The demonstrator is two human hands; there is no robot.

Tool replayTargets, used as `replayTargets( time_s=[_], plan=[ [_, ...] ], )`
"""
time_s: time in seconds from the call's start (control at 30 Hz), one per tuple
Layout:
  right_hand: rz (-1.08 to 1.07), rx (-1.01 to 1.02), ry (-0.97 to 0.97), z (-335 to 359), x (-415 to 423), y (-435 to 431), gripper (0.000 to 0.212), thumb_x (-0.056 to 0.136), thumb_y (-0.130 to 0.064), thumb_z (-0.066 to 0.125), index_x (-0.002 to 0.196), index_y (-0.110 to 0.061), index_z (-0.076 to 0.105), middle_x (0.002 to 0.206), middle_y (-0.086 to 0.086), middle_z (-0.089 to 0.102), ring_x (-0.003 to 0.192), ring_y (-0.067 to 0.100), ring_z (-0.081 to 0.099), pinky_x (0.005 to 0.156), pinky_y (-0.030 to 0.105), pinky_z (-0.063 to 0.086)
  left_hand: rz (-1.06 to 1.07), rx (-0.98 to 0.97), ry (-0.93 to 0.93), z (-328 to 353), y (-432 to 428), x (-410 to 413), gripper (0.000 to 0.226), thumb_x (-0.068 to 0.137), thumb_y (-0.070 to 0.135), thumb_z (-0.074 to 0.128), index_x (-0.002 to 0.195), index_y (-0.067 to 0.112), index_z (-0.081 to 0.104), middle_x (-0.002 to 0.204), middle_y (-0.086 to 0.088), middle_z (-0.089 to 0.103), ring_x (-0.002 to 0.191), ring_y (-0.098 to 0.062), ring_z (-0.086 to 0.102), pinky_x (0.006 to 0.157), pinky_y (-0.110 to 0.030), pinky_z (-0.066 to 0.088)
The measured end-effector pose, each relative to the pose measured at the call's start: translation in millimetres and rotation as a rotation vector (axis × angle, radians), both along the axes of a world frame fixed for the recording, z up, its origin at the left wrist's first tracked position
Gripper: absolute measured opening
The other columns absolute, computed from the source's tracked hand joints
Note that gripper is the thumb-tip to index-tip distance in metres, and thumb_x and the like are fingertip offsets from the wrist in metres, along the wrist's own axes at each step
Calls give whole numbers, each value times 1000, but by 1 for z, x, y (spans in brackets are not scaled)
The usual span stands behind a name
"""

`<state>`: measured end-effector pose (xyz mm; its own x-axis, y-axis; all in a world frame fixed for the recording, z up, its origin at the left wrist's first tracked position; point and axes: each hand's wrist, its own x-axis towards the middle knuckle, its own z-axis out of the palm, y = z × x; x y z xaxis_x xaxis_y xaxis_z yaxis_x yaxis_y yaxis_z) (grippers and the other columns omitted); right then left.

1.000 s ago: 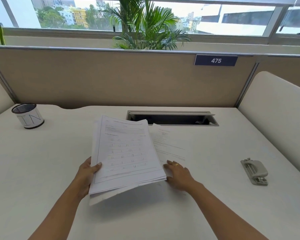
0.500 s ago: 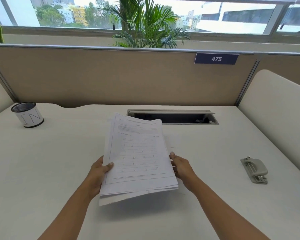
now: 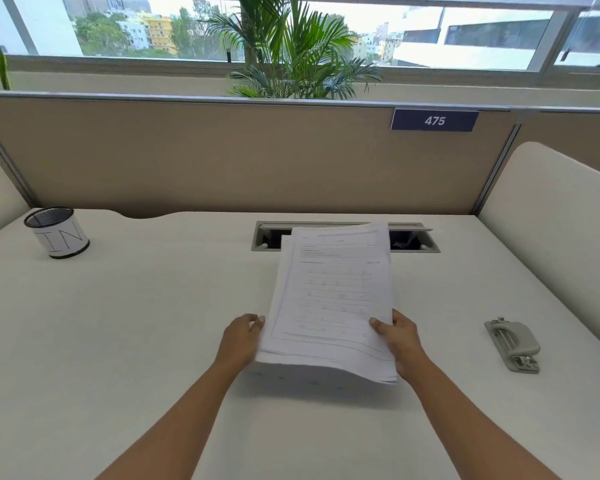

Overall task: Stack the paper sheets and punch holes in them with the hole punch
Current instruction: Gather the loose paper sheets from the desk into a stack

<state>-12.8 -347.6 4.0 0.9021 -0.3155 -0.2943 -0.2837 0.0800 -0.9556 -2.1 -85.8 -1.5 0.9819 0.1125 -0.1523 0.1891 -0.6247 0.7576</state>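
Paper sheets [image 3: 333, 299]: one gathered stack, printed side up, held above the tabletop [image 3: 136, 341] between both hands; a shadow under the near edge shows that edge is off the surface. Far edge of the stack overlaps the cable slot [image 3: 420, 237] in the camera's line of sight; whether it touches there cannot be told. Edges not fully squared: lower sheets stick out along the left side and at the near right corner.

Left hand [image 3: 241, 339]: at the stack's near left edge, fingertips [image 3: 258, 322] curled against the side of the sheets. Contact looks light; whether it grips or merely steadies cannot be told.

Right hand [image 3: 400, 344]: clamped on the stack's near right edge, thumb [image 3: 378, 326] on top of the printed page, remaining fingers under the sheets and hidden.

Hole punch [image 3: 513, 344]: flat on the tabletop, well to the right of the stack, apart from both hands, untouched.

Mesh pen cup [image 3: 57, 237]: upright, far to the left of the stack, near the back of the tabletop.

Partition [image 3: 222, 157] behind the stack carries a plate [image 3: 434, 120] reading 475.
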Motion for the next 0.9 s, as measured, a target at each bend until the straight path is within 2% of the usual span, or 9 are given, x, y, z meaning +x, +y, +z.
replayTargets(
  time_s=[0.07, 0.17, 0.2, 0.3, 0.5, 0.63, 0.77, 0.83, 0.9],
  plan=[
    [-21, -16, 6, -1, 0, -10, 32, 85, -3, 60, 118, -4, 58, 109, 11, 63, 92, 28, 59, 85, 36, 48, -102, 116, -5, -6, -2, -1, 35, 99, 22, 35, 113, -1, 57, 117, -18, 57, 121, -33, 49, 97, -36, 38],
    [-55, -28, 28, -2, 0, -21, 33, 85, -1, 60, 118, -2, 58, 112, 15, 63, 92, 29, 59, 86, 37, 48, -221, 376, 60, -17, -2, -1, 44, 96, 24, 42, 136, 5, 39, 147, -13, 34, 139, -26, 25, 111, -35, 25],
    [-57, -31, 34, -3, 0, -24, 33, 85, -1, 60, 117, -2, 58, 113, 16, 63, 91, 29, 59, 87, 38, 48, -220, 430, 56, -18, -2, -1, 47, 94, 25, 46, 137, 7, 37, 149, -10, 31, 139, -23, 25, 110, -33, 26],
    [-53, -32, 49, -5, 0, -27, 33, 84, 0, 60, 117, -2, 58, 116, 18, 63, 92, 30, 59, 88, 39, 49, -179, 483, 13, -15, -5, 1, 45, 87, 26, 57, 126, 6, 46, 134, -10, 44, 126, -24, 38, 97, -30, 37],
    [-19, -18, 73, -10, 1, -21, 35, 84, 1, 60, 119, -1, 57, 118, 19, 62, 94, 30, 60, 88, 39, 49, -109, 463, 259, 3, -7, 3, 59, 69, 22, 78, 118, 8, 47, 122, -11, 52, 110, -25, 54, 83, -28, 44],
    [24, -29, 97, -13, 0, -16, 33, 84, 0, 61, 118, -2, 58, 116, 19, 63, 93, 30, 61, 88, 40, 50, -99, 409, 427, 10, -3, 4, 60, 67, 21, 81, 116, 8, 50, 122, -12, 54, 111, -27, 57, 93, -33, 50],
    [86, -135, 133, -15, -1, -11, 33, 84, -2, 61, 117, -1, 58, 117, 20, 63, 99, 33, 61, 93, 45, 49, 37, 207, 282, 9, 1, 6, 34, 82, 12, 65, 112, 0, 56, 120, -19, 59, 109, -31, 59, 90, -34, 48],
    [112, -240, 147, -16, -2, -7, 34, 84, -5, 62, 118, -2, 58, 118, 19, 63, 104, 35, 60, 95, 46, 48, 87, 74, 215, 10, -2, 4, 42, 85, 14, 62, 123, -2, 50, 129, -19, 52, 119, -31, 51, 95, -33, 42],
    [105, -355, 160, -16, -1, -3, 32, 84, -7, 63, 115, -2, 59, 116, 17, 64, 103, 33, 61, 93, 39, 49, 123, -68, 224, 11, -8, 4, 54, 85, 15, 64, 131, -2, 42, 138, -19, 45, 127, -31, 43, 101, -34, 37]
  ],
)
